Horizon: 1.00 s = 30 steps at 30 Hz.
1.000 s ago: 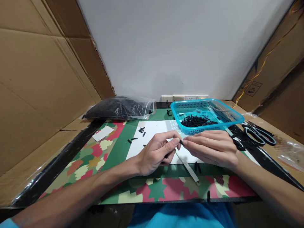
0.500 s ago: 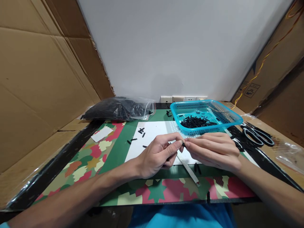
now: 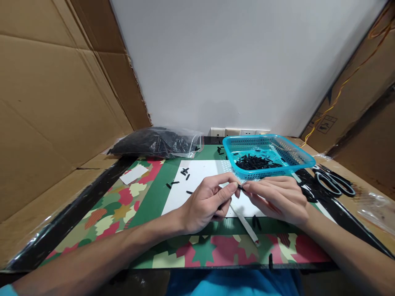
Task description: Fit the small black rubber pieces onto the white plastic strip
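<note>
Through my head camera, the zip bag (image 3: 154, 143) with dark contents lies near the wall, perhaps so that it does not disturb the arms. My left hand (image 3: 207, 201) has thumb and forefinger clamped on a small black rod (image 3: 240, 187), held between both hands above the white sheet (image 3: 171, 200), whose paleness probably makes dark pieces easier to see. The turquoise basket (image 3: 291, 167) has walls which should stop its rods (image 3: 256, 162) from rolling away. My right hand (image 3: 279, 200) touches the held rod's other end with fingers together; its thumb is hidden, so I cannot tell whether it grips. The scissors (image 3: 335, 184) lie farther right.
</note>
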Motion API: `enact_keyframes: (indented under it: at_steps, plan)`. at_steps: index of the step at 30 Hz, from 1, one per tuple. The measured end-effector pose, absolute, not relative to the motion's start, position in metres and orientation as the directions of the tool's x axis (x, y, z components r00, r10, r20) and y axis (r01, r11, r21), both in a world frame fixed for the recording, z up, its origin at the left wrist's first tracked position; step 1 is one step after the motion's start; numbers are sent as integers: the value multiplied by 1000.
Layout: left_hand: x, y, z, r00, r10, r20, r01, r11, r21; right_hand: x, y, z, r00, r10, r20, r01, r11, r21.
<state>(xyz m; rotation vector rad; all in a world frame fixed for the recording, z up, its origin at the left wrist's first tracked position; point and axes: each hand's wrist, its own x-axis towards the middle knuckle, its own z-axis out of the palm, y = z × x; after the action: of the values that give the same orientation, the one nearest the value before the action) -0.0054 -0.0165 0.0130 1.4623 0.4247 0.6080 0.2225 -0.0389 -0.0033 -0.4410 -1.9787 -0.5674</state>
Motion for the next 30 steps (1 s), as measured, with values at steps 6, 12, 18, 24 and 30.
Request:
enact_keyframes:
  at_steps: [6, 12, 18, 24, 30]
  plan:
    - [-6, -16, 10, 778, 616, 122, -136, -24, 990, 227, -40, -3, -479, 54, 876, 515, 826, 231]
    - [-6, -16, 10, 766, 633, 113, -111, -42, 993, 229, -41, -3, -503, 73, 861, 516, 824, 232]
    - [-6, -17, 10, 756, 644, 120, -104, -63, 993, 230, -41, -4, -506, 87, 858, 513, 830, 218]
    - [-7, -17, 8, 750, 650, 124, -117, -54, 992, 233, -42, -2, -528, 111, 842, 503, 840, 205]
    - [-5, -17, 9, 742, 657, 132, -140, -41, 989, 235, -42, -1, -540, 105, 835, 494, 843, 214]
